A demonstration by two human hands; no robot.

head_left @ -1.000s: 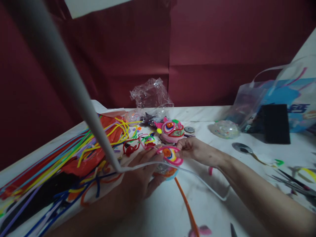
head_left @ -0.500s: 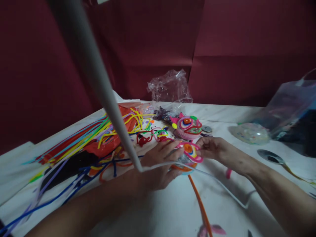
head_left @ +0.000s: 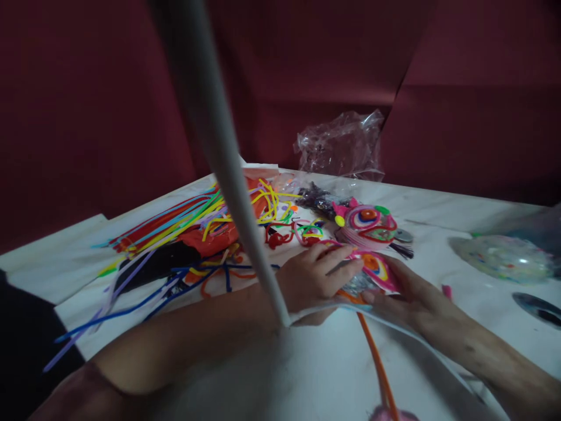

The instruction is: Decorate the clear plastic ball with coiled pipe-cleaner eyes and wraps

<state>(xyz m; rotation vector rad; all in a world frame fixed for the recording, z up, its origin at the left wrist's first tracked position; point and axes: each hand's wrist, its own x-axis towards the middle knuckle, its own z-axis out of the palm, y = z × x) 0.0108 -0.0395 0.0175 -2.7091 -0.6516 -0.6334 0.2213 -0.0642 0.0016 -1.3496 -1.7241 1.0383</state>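
As the left hand [head_left: 313, 279] and right hand [head_left: 409, 295] clamp their grip on the decorated ornament [head_left: 357, 284] from either side, light, even pressure likely protects its pink-rimmed eye [head_left: 373, 264].

Right of the frame's centre, the left hand [head_left: 311, 278] and right hand [head_left: 407, 292] hide much of the decorated piece [head_left: 377, 271], while the top edge cuts off the grey pole [head_left: 217, 140] and the bottom edge a blurred pink scrap [head_left: 394, 415].
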